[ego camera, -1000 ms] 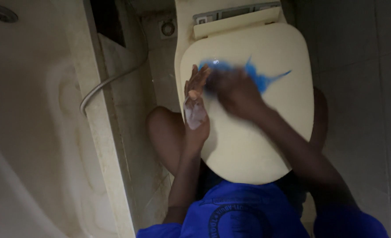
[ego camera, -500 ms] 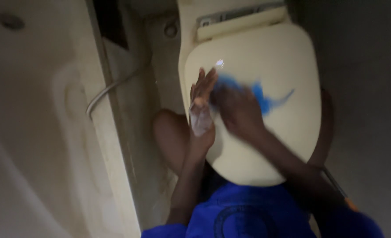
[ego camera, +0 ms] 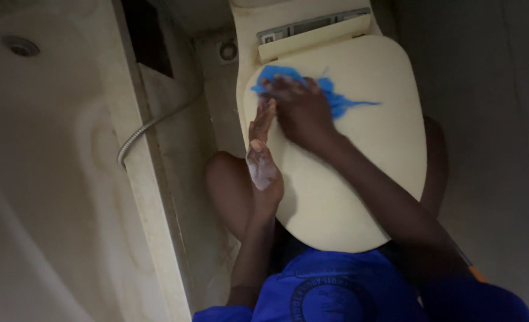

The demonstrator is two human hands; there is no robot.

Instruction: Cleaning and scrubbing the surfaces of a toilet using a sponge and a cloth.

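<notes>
A cream toilet lid [ego camera: 360, 167] lies closed below me. My right hand [ego camera: 300, 110] presses a blue cloth [ego camera: 336, 101] flat against the lid's far left part, near the hinge. My left hand [ego camera: 263, 164] rests on the lid's left edge with fingers straight and apart, foam on its back, holding nothing. My knees show on both sides of the bowl, and my blue shirt fills the bottom of the view.
A pale bathtub [ego camera: 44, 179] with a drain [ego camera: 21, 46] fills the left side, its rim [ego camera: 139, 179] running down the view. A metal shower hose [ego camera: 151, 125] hangs over the tiled gap between tub and toilet. Grey floor tiles lie to the right.
My right hand has slid the blue cloth up the lid toward the hinge and to the left. My left hand has stayed on the lid's left edge.
</notes>
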